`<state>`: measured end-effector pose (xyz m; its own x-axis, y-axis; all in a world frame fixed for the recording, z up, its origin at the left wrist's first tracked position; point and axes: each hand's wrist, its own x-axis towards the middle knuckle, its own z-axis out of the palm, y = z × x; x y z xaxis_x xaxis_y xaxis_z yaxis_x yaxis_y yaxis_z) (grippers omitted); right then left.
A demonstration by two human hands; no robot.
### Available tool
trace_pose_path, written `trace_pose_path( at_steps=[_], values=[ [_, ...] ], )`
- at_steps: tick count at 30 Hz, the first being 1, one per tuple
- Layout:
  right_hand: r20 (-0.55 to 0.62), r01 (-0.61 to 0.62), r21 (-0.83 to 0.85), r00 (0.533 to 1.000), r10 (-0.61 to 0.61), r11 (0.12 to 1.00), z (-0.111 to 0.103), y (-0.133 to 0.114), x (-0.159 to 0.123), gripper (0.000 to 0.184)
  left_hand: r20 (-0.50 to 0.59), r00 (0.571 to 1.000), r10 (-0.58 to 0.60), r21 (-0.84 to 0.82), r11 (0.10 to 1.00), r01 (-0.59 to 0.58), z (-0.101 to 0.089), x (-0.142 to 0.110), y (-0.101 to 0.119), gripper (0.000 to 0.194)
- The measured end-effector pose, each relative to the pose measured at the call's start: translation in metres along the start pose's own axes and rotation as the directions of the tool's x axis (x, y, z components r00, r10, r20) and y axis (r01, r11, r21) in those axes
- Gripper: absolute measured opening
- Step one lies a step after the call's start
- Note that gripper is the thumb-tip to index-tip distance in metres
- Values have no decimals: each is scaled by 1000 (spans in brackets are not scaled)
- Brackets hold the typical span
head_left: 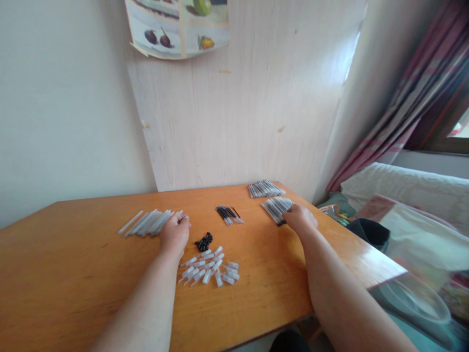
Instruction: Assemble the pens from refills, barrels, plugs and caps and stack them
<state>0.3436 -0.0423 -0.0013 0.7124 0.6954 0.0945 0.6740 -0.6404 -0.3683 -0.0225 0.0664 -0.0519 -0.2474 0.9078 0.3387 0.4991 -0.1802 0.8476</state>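
Note:
My left hand [176, 231] is at the right end of a row of clear plastic tubes [146, 223], its fingers curled together; whatever they grip is hidden. On the right, my right hand [301, 218] touches the near edge of a bundle of slim grey pen-like sticks [274, 209], fingers closed and what they pinch out of sight. Behind lies a second bundle of similar sticks [266, 188]. Between the hands are thin black-and-white rods [227, 215], a small heap of black pieces [204, 242] and a scatter of translucent white caps or small tubes [207, 266].
Everything lies on an orange-brown wooden table [256, 303], set against a pale panel [234, 122] with a fruit picture [179, 29]. Beyond its right edge are a dark bin-like container [368, 232], a clear plastic tub [414, 298] and a striped curtain [395, 107].

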Motion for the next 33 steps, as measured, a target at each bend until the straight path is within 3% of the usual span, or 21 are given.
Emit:
trace_pose_path(
  at_steps=[10,24,28,33],
  values=[
    [-97,-22,116,995,33,993,0,6,5,33,-2,1000,-15,-9,1000,15,-1,-3,7,25],
    [-67,-12,79,998,18,997,3,1,5,32,0,1000,6,-30,1000,-6,1,0,0,25],
    [-100,42,88,994,-33,995,2,-5,1,33,-9,1000,5,-49,999,-5,0,0,-1,26],
    [-139,194,124,974,-176,973,8,-23,-11,32,-11,1000,-13,-96,995,12,1,2,-2,26]
  ],
)
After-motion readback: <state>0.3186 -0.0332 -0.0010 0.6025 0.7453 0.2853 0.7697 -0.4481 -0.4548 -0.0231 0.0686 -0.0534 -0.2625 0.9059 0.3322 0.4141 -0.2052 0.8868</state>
